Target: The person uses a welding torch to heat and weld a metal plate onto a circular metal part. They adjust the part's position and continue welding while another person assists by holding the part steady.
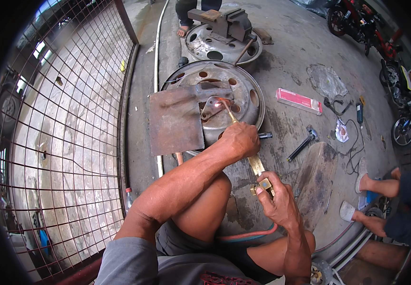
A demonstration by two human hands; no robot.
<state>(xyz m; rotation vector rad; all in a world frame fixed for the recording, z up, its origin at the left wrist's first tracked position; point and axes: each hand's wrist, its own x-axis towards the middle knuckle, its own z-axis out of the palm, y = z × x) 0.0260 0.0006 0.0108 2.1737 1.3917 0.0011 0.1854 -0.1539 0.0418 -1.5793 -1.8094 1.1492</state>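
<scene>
a: which step was in hand?
b: heating, i'd judge: the brass gas torch had its nozzle aimed at a glowing spot on a small drilled metal bracket, which lay over the steel wheel, beside a rusty steel sheet
a: and the hands?
b: the left hand was wrapped round the front of the torch, just behind the nozzle; the right hand held the valve end, thumb and fingers about the brass fittings
a: what did the next move call for?
b: to my mind, a steady left grip to hold the heat on that spot, right fingers ready to trim the gas, and no bare skin near the bracket
a: any labels or writing?
b: a pink-and-white carton on the concrete floor carried printing near one end, and the grey shirt showed red lettering, cut off by the lower edge; i could make out no maker's mark on the torch
</scene>
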